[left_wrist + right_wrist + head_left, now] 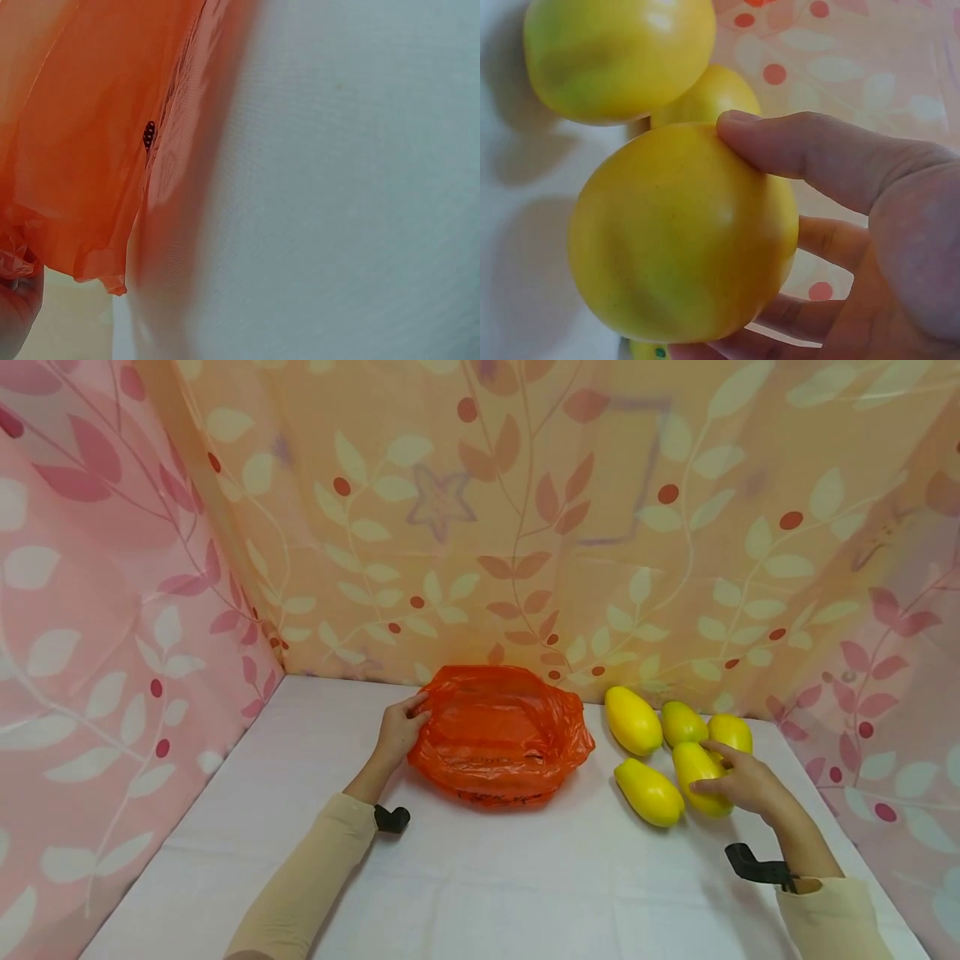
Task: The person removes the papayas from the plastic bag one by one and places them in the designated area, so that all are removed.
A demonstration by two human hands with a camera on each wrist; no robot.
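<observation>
A red-orange plastic bag [495, 735] lies spread on the table, its mouth turned toward me. My left hand [396, 735] pinches the bag's left edge. In the left wrist view, thin orange plastic [82, 150] hangs beside the hand [19, 311], most of which is out of frame. On the right, my right hand [746, 781] grips a smooth yellow oblong fruit [693, 774], thumb on one side and fingers round the other. The right wrist view shows this fruit's rounded yellow-green end [675, 240]; whether it touches the table cannot be told.
Around the gripped fruit lie more yellow fruits: one in front left [649, 793], a larger one behind left [633, 721], and two behind [682, 724]. A white cloth [525, 877] covers the table. Patterned curtains [525, 527] close off the back and sides.
</observation>
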